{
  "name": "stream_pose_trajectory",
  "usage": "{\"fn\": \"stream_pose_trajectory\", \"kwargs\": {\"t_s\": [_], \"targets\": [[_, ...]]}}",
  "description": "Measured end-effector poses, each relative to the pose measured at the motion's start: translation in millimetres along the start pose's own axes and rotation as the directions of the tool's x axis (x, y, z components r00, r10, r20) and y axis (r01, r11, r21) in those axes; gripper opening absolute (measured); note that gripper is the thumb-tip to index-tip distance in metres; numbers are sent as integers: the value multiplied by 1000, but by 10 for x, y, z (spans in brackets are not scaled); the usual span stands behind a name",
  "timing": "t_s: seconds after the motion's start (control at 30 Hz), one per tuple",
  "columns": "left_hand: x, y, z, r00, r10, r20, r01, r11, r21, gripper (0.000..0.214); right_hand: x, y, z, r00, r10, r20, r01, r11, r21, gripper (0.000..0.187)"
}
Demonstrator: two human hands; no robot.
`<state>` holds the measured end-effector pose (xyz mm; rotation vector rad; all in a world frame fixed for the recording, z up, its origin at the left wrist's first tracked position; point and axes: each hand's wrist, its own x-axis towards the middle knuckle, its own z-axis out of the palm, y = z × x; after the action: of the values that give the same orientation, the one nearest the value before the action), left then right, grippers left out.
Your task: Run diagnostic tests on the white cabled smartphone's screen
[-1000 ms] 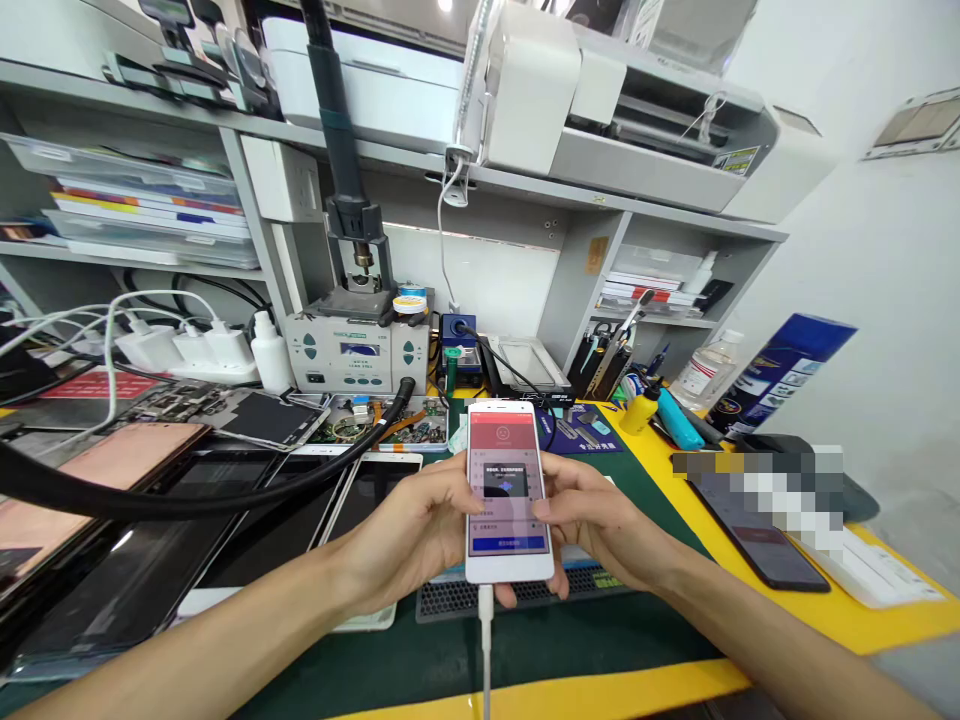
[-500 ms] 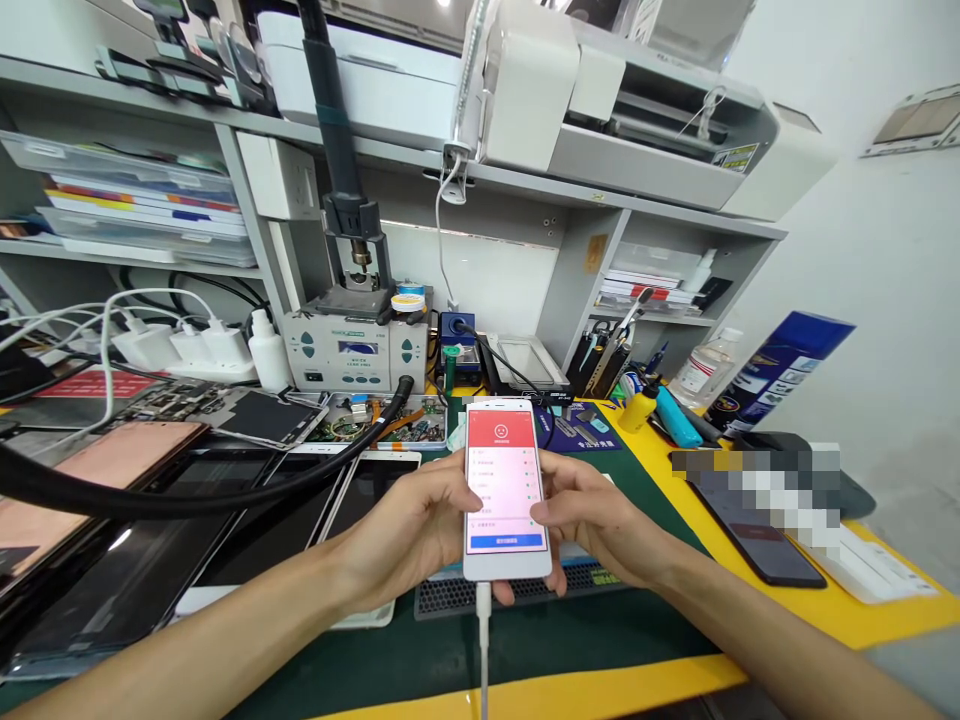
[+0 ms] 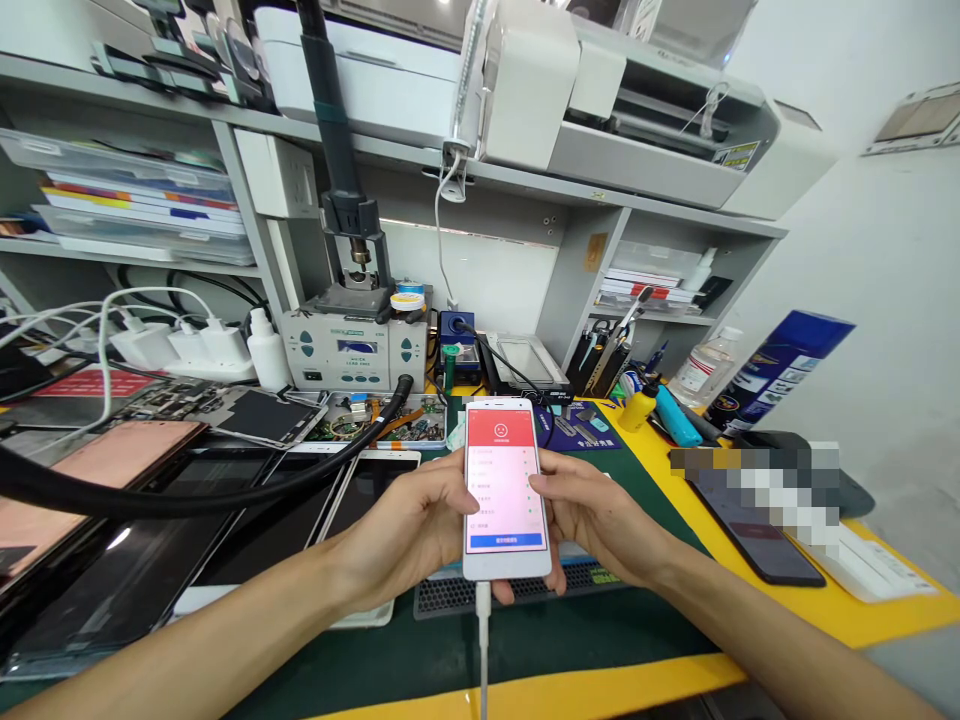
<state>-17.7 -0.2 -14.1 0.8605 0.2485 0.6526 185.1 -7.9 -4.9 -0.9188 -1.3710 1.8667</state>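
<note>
A white smartphone [image 3: 507, 565] is held upright in front of me, its lit screen showing a red header with a sad face, a list with small dots and a blue button. My left hand [image 3: 420, 525] grips its left edge, the thumb at the screen's lower left. Around the right edge my right hand [image 3: 592, 510] is closed, with its thumb over the right side of the list. Fingertips of the hands show beneath the phone; the rest of them is hidden behind it. A white charging cable [image 3: 484, 640] is plugged into the phone's bottom end.
Several phones and screens [image 3: 150, 540] lie at the left, crossed by a thick black hose [image 3: 225, 503]. Behind stand a rework station [image 3: 352, 355] and a tray of circuit boards [image 3: 352, 425]. At the right are a dark phone [image 3: 757, 530], a yellow bottle [image 3: 639, 408] and a blue spray can [image 3: 780, 370].
The list on the screen has scrolled upward, showing other rows. My right thumb has moved up the screen a little. The phone and my left hand stay where they were.
</note>
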Motion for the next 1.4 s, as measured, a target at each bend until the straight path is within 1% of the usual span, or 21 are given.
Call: {"fn": "stream_pose_trajectory", "kwargs": {"t_s": [0.47,0.67,0.9,1.03,1.2,1.4], "targets": [[-5,-3,2,1000,4,-26,-4,1000,5,51,-2,2,-7,1000,-2,15,2,1000,21,48],[-14,2,20,999,4,-42,-3,1000,13,46,-1,2,-7,1000,17,-14,-17,1000,12,49],[2,8,31,999,3,-36,-3,1000,8,49,-4,-21,-3,999,0,44,-1,1000,25,49],[1,7,32,999,1,-53,0,1000,14,49,-8,-28,7,999,-4,37,4,1000,12,49],[-8,4,33,999,-6,-45,8,999,41,47,-16,-30,-1,999,-13,45,14,1000,-23,47],[-7,-2,27,999,-1,-38,4,998,57,45,-25,-49,5,999,2,42,0,999,-34,47]]}}
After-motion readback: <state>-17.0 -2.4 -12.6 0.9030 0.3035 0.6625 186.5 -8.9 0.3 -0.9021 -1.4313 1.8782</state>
